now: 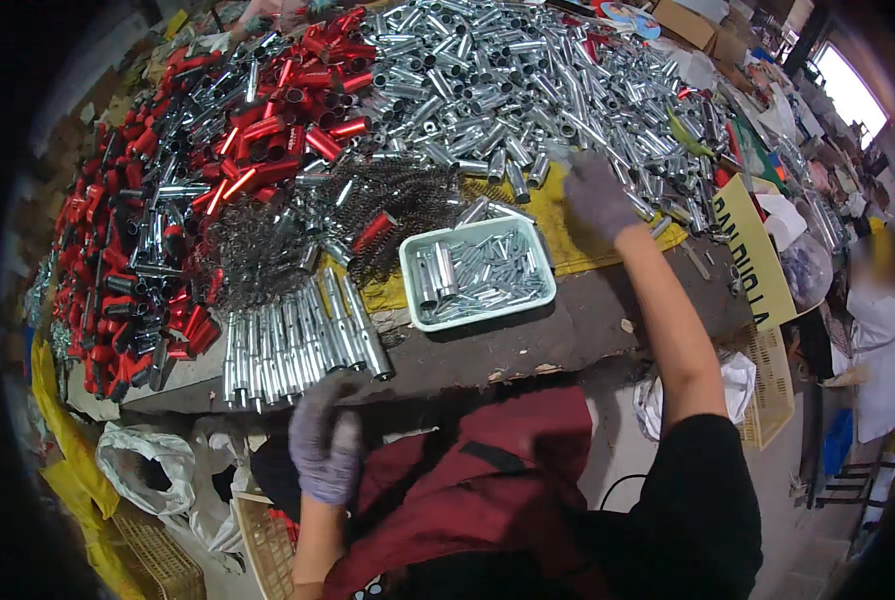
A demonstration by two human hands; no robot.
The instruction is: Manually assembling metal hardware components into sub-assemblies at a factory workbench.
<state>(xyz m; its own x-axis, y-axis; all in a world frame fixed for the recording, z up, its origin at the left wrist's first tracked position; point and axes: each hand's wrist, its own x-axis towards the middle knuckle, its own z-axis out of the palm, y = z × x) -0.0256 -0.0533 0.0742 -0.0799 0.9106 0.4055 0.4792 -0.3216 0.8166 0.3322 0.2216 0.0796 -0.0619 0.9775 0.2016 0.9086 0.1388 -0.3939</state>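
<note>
Both my hands wear greyish-purple knit gloves. My left hand (325, 447) hovers at the front edge of the bench, just below a row of assembled silver tubes (297, 340), thumb apart from the fingers and nothing visible in it. My right hand (600, 198) reaches over a yellow cloth (555, 232) to the near edge of a heap of short silver metal tubes (487, 80). Its fingertips are blurred against the tubes, so any hold is hidden. Between my hands sits a pale green tray (482, 319) with thin metal pins and a few wider tubes (445, 270).
Dark coil springs (257, 250) lie tangled behind the tube row. Red handle-like parts (117, 250) are heaped along the left. A yellow sign board (752, 250) stands at the right edge, near a cream plastic crate (770, 385). White sacks (152, 470) hang below the bench. Another person (882, 330) is at far right.
</note>
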